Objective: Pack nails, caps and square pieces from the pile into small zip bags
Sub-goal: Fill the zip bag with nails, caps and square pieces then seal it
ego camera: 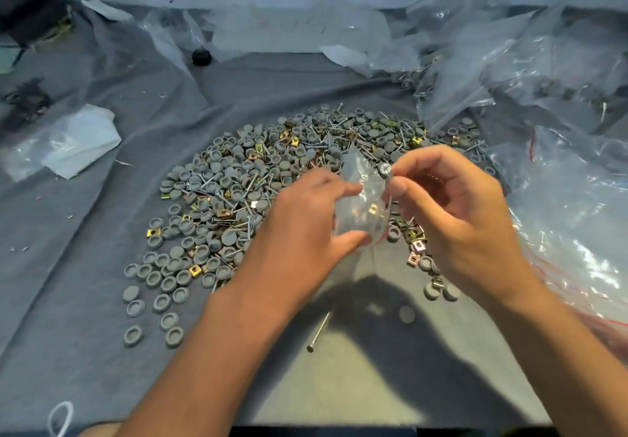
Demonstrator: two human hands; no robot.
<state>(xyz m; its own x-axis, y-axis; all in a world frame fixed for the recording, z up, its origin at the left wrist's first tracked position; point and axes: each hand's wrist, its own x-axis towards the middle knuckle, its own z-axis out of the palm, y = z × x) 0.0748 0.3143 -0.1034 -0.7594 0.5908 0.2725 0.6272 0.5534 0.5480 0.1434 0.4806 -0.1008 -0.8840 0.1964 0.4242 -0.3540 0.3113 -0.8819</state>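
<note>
Both hands are raised over the near edge of a big pile [306,171] of grey round plastic caps, silver nails and brass-coloured square metal pieces spread on a grey cloth [119,198]. The left hand [302,229] grips a small clear zip bag [362,198] from its left side, fingers curled on the far face, thumb on the near lower part. The right hand [455,212] pinches the bag's right edge between thumb and forefinger, other fingers loosely curled. The bag is upright between the hands, and at least one brass square shows inside; other contents unclear. A single silver nail [318,332] lies on the cloth near the person, with one loose grey cap [406,314] just right of it. Crumpled clear plastic bags [560,62] are heaped far right. A white folded paper sheet [81,141] lies left.
</note>
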